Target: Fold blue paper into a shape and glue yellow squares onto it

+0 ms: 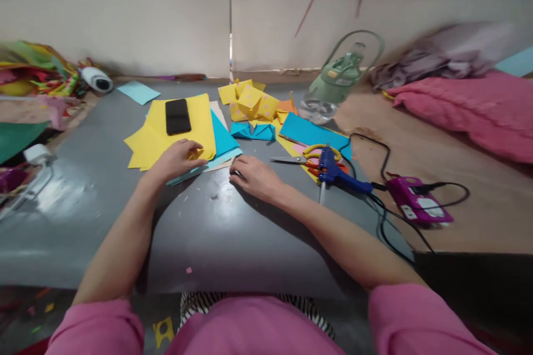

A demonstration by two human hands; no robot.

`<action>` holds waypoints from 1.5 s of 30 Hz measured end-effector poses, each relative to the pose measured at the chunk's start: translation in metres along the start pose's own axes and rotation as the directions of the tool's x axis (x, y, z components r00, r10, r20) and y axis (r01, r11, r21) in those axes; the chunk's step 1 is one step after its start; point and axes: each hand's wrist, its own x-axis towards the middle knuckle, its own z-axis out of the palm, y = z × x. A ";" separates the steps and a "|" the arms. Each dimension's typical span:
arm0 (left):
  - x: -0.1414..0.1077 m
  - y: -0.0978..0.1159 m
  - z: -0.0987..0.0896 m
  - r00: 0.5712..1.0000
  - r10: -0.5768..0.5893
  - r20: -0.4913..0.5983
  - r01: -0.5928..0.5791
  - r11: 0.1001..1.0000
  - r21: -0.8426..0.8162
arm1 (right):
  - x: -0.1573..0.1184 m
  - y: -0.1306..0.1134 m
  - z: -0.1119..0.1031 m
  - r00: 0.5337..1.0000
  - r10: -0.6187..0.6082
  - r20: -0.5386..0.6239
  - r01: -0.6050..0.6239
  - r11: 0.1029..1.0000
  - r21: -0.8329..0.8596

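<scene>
My left hand rests on a stack of yellow paper sheets, its fingers bent and the thumb apart from them, with yellow showing in the gap. Blue and light blue sheets stick out from under the stack's right side. At their near right corner lies my right hand, low on the table, fingers curled in; what they hold, if anything, is hidden. Just beyond it sits a folded blue paper piece. Behind that are folded yellow pieces with pink dots. A black phone lies on the yellow stack.
To the right are scissors, a blue glue gun with a black cord, and a purple power strip. A green bottle stands behind them. Pink cloth lies far right. A white camera-like device is back left.
</scene>
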 end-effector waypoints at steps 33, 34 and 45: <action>0.005 -0.003 -0.003 0.936 -0.090 -0.340 0.110 0.993 0.038 | 0.004 0.002 0.002 1.000 0.017 -0.008 -0.017 1.000 0.008; 0.006 -0.002 -0.006 0.916 -0.112 -0.386 0.138 0.990 0.039 | 0.004 0.002 0.002 1.000 0.016 -0.010 -0.016 1.000 0.010; 0.037 0.015 -0.075 0.813 -0.119 -0.570 0.234 0.963 0.133 | 0.005 0.003 -0.001 1.000 0.017 -0.017 -0.017 1.000 -0.006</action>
